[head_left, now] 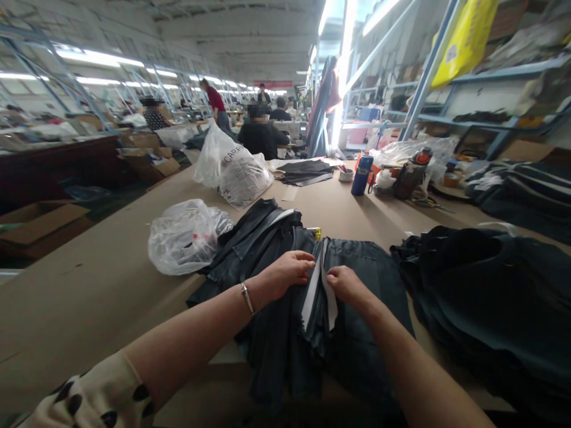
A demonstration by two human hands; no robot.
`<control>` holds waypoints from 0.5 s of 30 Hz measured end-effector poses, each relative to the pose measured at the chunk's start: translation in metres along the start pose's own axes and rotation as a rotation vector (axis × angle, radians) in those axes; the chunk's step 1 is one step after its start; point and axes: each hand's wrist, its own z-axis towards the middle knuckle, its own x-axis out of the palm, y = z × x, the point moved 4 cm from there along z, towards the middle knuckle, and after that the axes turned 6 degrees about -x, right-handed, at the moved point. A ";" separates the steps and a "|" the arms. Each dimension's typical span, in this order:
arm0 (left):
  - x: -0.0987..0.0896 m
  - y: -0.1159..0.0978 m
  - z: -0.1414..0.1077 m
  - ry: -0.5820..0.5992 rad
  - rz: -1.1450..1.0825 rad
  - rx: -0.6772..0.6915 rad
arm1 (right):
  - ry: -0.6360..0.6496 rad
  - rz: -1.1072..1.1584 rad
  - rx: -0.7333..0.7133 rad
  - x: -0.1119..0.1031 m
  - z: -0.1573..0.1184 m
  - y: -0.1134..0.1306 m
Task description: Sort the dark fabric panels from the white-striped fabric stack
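Dark garment pieces lie in front of me on the table, with pale white strips running along their facing edges. My left hand rests on the dark cloth just left of these strips, its fingers stretched out and slightly bent. On the other side, my right hand is closed in a pinch at the edge of the right white strip. Left of the strips, more dark garments lie in a loose pile, partly under my left forearm. Some cloth hangs over the table's near edge.
Clear plastic bags stand left of the pile. A blue bottle, a dark bottle and dark cloth pieces are at the back. A big dark garment heap lies right. Several people sit or stand beyond the table.
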 end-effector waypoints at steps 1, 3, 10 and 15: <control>0.002 -0.001 -0.001 0.003 -0.004 0.021 | -0.027 0.077 0.003 -0.002 -0.005 -0.007; 0.007 -0.003 -0.004 0.007 -0.015 0.044 | -0.093 0.203 0.005 -0.008 -0.017 -0.018; 0.044 -0.006 -0.005 0.164 0.096 -0.006 | -0.090 1.078 0.039 -0.006 -0.065 0.013; 0.047 -0.018 -0.008 0.210 -0.043 -0.053 | -0.030 1.117 0.095 -0.012 -0.077 0.020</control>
